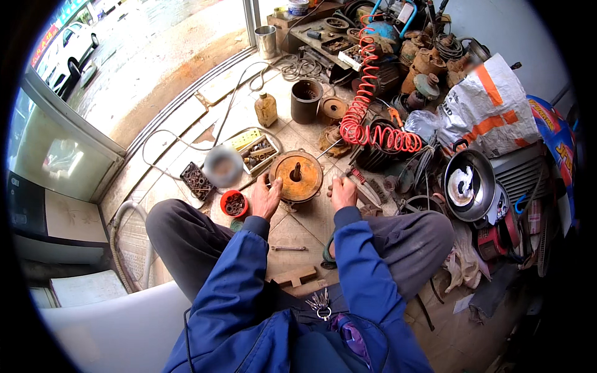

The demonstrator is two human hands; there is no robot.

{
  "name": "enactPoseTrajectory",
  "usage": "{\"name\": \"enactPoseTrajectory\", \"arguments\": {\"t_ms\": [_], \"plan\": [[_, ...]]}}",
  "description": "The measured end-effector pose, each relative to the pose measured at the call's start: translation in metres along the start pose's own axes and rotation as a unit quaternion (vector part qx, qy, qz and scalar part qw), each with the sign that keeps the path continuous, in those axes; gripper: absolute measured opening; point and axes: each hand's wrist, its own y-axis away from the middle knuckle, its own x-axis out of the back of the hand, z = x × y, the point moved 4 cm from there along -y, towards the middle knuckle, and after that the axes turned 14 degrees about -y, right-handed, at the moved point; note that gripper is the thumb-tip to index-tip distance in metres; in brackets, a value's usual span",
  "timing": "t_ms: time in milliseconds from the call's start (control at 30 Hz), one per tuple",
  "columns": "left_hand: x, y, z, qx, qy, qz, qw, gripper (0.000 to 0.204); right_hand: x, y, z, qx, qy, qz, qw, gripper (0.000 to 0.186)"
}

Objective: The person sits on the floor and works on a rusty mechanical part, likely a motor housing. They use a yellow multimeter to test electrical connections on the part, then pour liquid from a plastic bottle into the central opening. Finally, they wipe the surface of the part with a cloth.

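1. Reaching forward from the lower edge, two forearms in blue sleeves (239, 270) with dark cuffs run between the bent knees in dark grey trousers (174, 227), converging slightly toward the tiled floor (314, 231).
2. The left hand (266, 198) is at the near left edge of a round, rust-orange metal housing with a dark upright shaft (289, 169). Its back faces up, the wrist is nearly in line with the forearm, and the fingers bend inward. I cannot tell whether they are clamped on the rim or on something beside it.
3. The right hand (342, 193) hangs on the opposite side, apart from the housing, knuckles up and wrist straight. Its fingers are curled together in a loose fist; I cannot tell whether anything is inside the grip.
4. The housing sits on the floor between the two hands, its flat face turned up and the shaft rising from its middle.
5. Just beside the right hand lie pliers with red handles (358, 176). Near the left hand stands a small red bowl of rusty parts (235, 204), with a black rectangular tray of small metal pieces (196, 181) farther left.
6. Nearer the body, below the housing, a slim metal wrench (289, 248) lies crosswise, and a notched wooden block (294, 275) rests closer still.
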Motion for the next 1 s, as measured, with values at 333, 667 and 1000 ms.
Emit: {"name": "enactPoseTrajectory", "arguments": {"t_ms": [333, 667, 1000], "plan": [[0.002, 0.011, 0.002, -0.044, -0.021, -0.009, 0.999, 0.032, -0.041, 0.054, -0.142, 0.342, 0.187, -0.281, 0.877, 0.036], [-0.009, 0.013, 0.006, 0.002, -0.02, 0.011, 1.0, 0.035, -0.072, 0.04, -0.178, 0.492, 0.47, -0.388, 0.622, 0.025], [-0.004, 0.019, 0.013, 0.032, -0.023, 0.024, 0.999, 0.036, -0.075, 0.046, -0.177, 0.475, 0.471, -0.387, 0.634, 0.025]]}}
